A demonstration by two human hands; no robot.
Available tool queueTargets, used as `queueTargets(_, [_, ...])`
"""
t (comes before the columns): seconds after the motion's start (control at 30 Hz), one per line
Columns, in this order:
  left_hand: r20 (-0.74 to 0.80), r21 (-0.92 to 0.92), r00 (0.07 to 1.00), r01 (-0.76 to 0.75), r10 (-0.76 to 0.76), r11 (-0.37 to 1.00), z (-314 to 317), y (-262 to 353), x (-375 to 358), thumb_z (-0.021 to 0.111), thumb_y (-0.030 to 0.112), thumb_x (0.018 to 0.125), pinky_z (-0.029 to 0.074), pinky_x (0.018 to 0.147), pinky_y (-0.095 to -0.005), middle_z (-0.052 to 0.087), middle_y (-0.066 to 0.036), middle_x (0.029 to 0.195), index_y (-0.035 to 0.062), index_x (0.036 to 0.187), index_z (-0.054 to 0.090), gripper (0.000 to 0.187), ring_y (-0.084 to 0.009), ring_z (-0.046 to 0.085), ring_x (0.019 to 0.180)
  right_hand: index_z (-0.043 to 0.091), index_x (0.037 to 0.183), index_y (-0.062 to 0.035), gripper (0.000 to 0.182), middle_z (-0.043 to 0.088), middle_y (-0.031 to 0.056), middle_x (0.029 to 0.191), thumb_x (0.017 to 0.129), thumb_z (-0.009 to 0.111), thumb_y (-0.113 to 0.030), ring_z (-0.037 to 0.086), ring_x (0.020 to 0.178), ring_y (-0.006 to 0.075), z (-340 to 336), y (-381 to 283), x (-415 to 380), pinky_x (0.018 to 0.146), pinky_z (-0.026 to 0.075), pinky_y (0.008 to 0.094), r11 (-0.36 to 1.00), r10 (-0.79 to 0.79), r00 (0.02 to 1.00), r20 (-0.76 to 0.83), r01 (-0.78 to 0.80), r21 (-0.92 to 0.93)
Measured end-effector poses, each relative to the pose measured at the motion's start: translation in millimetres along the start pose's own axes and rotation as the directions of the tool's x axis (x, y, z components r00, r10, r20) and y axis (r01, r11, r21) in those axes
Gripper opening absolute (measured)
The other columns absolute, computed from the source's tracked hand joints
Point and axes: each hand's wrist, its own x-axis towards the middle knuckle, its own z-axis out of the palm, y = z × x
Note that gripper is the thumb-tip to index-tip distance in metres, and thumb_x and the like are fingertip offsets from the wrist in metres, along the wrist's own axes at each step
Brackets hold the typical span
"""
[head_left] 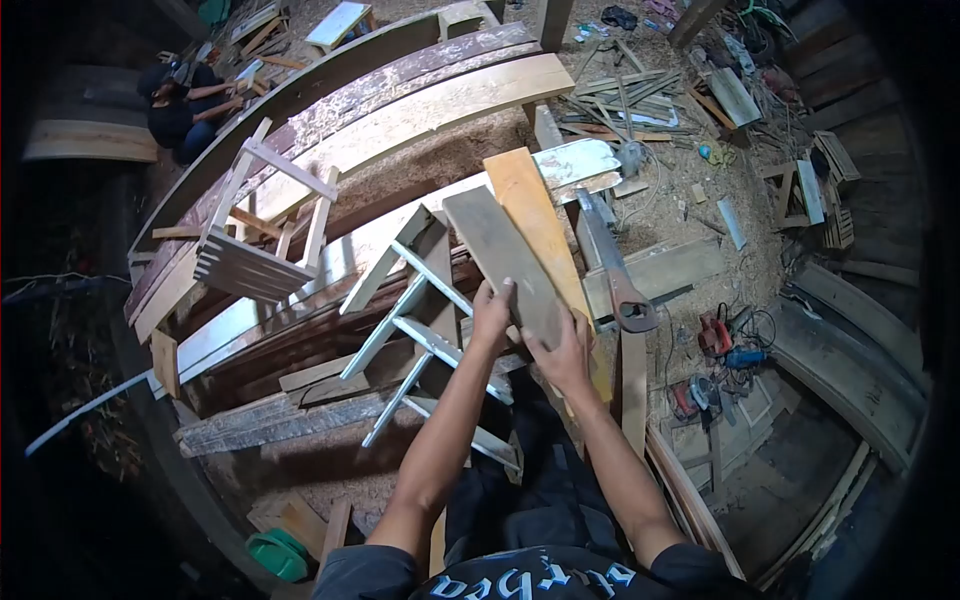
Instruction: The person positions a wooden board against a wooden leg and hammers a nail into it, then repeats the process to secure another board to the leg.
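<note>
A grey-brown board [505, 262] is held at its lower part between both hands. My left hand [492, 315] is closed on its left edge, with the thumb on top. My right hand [565, 350] grips the lower right edge. An orange-yellow plank [532, 205] lies beneath and to the right of the board. Right of that plank rests a hand saw [612, 262], its handle toward me. A light-painted slatted wooden frame [420, 335] stands just left of my left hand.
A small wooden stool frame [265, 225] sits on long planks [420, 115] at the left. Another person [185, 108] sits at the upper left. Power tools [700, 392] and curved boards [850, 340] lie at the right. A green helmet-like object [278, 555] is at the lower left.
</note>
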Motion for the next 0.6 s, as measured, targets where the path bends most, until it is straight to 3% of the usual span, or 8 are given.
queueTargets(0.07, [0.006,-0.033,1.000,0.029,-0.029,0.999,-2,15,3,0.055,0.024,0.103,0.051,0.080,-0.0350,0.065,-0.006,0.109,0.0016,0.126,0.058,0.032,-0.0181,0.061,0.097,0.061,0.127,0.0014,0.056,0.056,0.0292,0.131,0.092,0.066,-0.042,0.057,0.118,0.0393,8,35,19,0.099,0.045,0.0468,0.977,-0.088,0.991,-0.103,0.106,0.185])
queueTargets(0.17, [-0.021,0.071,0.995,0.103,-0.102,0.992,3,29,-16,0.053,0.025,0.104,0.050,0.077,-0.0350,0.062,-0.004,0.102,0.0028,0.123,0.058,0.030,-0.0170,0.059,0.091,0.063,0.116,0.0054,0.054,0.063,0.0321,0.114,0.093,0.064,-0.043,0.062,0.107,0.0442,-5,88,44,0.093,0.048,0.0493,0.916,0.218,0.976,-0.026,-0.195,0.350])
queueTargets(0.27, [0.012,0.087,0.994,0.107,-0.108,0.990,4,34,-22,0.054,0.028,0.103,0.048,0.076,-0.0345,0.060,-0.003,0.099,0.0043,0.122,0.058,0.031,-0.0167,0.057,0.088,0.062,0.111,0.0072,0.054,0.064,0.0334,0.109,0.092,0.064,-0.044,0.061,0.105,0.0480,1,112,74,0.091,0.048,0.0539,0.985,0.158,0.977,0.144,-0.145,-0.094])
queueTargets(0.37, [0.009,0.114,0.984,0.177,-0.179,0.978,0,41,-26,0.055,0.028,0.103,0.049,0.083,-0.0353,0.063,-0.007,0.106,0.0019,0.126,0.056,0.035,-0.0194,0.060,0.095,0.061,0.116,0.0058,0.058,0.065,0.0332,0.107,0.091,0.065,-0.047,0.062,0.101,0.0496,18,107,85,0.088,0.050,0.0542,0.975,0.187,0.982,0.039,-0.181,-0.130])
queueTargets(0.4, [0.017,0.102,0.984,0.174,-0.176,0.980,-5,34,-23,0.055,0.027,0.103,0.049,0.086,-0.0353,0.064,-0.009,0.110,0.0007,0.128,0.055,0.037,-0.0202,0.061,0.098,0.052,0.130,0.0054,0.066,0.061,0.0340,0.115,0.088,0.070,-0.042,0.059,0.108,0.0500,18,100,85,0.092,0.048,0.0546,0.973,0.194,0.978,0.077,-0.182,-0.143])
queueTargets(0.5, [-0.004,0.070,0.987,0.162,-0.162,0.984,-6,33,-33,0.054,0.026,0.103,0.048,0.091,-0.0351,0.064,-0.012,0.116,-0.0001,0.131,0.054,0.039,-0.0209,0.061,0.104,0.038,0.144,0.0032,0.082,0.050,0.0321,0.133,0.083,0.074,-0.037,0.050,0.122,0.0481,13,70,83,0.101,0.043,0.0536,0.964,0.111,0.993,0.051,-0.095,-0.249])
queueTargets(0.53, [-0.016,0.063,0.987,0.160,-0.159,0.985,-6,35,-38,0.054,0.027,0.103,0.048,0.092,-0.0350,0.064,-0.012,0.117,0.0002,0.132,0.053,0.039,-0.0208,0.060,0.105,0.024,0.152,0.0022,0.091,0.039,0.0274,0.144,0.083,0.074,-0.027,0.041,0.132,0.0430,12,61,82,0.107,0.036,0.0560,0.953,0.121,0.984,0.130,-0.078,-0.294])
queueTargets(0.6, [0.009,0.092,0.992,0.127,-0.128,0.988,-9,39,-50,0.054,0.029,0.103,0.050,0.087,-0.0345,0.063,-0.010,0.116,0.0039,0.132,0.052,0.038,-0.0204,0.062,0.104,0.020,0.153,0.0036,0.087,0.041,0.0253,0.140,0.086,0.068,-0.021,0.042,0.130,0.0416,38,58,81,0.104,0.036,0.0582,0.916,0.118,0.991,0.061,-0.085,-0.392])
